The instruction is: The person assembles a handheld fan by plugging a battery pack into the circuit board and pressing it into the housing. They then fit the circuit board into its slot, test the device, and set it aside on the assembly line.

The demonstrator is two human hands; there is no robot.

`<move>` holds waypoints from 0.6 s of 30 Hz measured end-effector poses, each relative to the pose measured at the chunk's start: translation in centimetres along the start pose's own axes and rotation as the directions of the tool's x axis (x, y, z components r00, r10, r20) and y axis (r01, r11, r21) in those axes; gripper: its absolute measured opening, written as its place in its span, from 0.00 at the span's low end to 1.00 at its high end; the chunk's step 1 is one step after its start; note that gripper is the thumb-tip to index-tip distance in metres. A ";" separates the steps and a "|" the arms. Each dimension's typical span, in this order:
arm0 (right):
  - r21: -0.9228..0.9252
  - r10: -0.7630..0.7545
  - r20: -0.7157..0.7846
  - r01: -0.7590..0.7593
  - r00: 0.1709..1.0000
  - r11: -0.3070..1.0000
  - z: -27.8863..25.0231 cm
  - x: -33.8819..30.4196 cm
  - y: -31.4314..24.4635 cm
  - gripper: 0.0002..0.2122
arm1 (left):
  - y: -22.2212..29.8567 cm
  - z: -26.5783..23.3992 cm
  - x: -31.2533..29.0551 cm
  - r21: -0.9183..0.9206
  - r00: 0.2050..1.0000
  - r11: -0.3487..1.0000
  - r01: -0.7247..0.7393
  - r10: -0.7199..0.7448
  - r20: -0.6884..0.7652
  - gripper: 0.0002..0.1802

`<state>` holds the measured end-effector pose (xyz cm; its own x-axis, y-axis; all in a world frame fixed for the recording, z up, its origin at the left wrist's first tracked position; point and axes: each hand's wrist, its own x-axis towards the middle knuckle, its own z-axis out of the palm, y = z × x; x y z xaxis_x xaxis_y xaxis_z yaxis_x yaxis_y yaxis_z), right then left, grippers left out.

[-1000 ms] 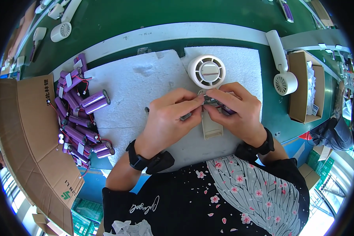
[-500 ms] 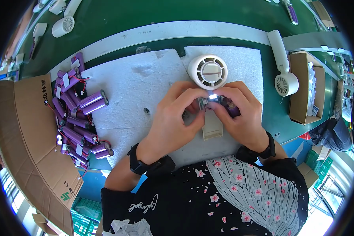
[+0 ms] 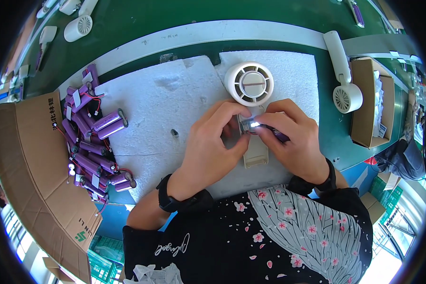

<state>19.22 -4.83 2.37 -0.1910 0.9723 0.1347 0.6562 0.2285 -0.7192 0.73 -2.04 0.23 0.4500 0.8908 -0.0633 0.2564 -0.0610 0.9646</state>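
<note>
A white handheld fan (image 3: pixel 254 84) lies on a foam sheet, round grille at the far end and handle shell (image 3: pixel 256 157) pointing toward me. Over that handle, the thumb and forefinger of my left hand (image 3: pixel 208 142) pinch a small circuit board (image 3: pixel 245 125). A bright white light glows at the board's right side. My right hand (image 3: pixel 294 135) is closed close beside it, with a purple battery cell (image 3: pixel 281 137) showing between its fingers. The fingers hide most of the cell and any joint between it and the board.
Purple battery cells (image 3: pixel 87 163) with red and black leads are heaped at left, beside an open cardboard flap (image 3: pixel 42 156). Another white fan (image 3: pixel 347 98) lies at right next to a cardboard box (image 3: pixel 388 109). More fans (image 3: pixel 78 28) lie at the far left.
My right fingers have shifted slightly, and more of the circuit board's face shows. The light now sits a little lower, between the fingertips of both hands.
</note>
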 end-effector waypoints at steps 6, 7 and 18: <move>-0.047 -0.034 -0.018 0.033 0.999 0.998 0.1 0.0 0.0 0.11 | 0.3 0.9 0.0 0.070 0.996 0.997 0.041 -0.035 -0.086 0.16; -0.054 -0.039 -0.025 0.038 0.999 0.998 0.1 0.0 0.0 0.11 | 0.3 1.0 0.0 0.071 0.996 0.997 0.042 -0.036 -0.087 0.16; -0.173 -0.072 -0.012 0.069 0.997 0.983 0.0 -0.3 -0.2 0.12 | -0.4 1.0 -0.1 -0.025 0.995 1.000 -0.019 0.017 -0.094 0.17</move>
<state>19.12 -5.17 2.51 -0.2289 0.9539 0.1939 0.7577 0.2996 -0.5797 1.43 -2.49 -0.36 0.3719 0.9280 -0.0230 0.2262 -0.0666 0.9718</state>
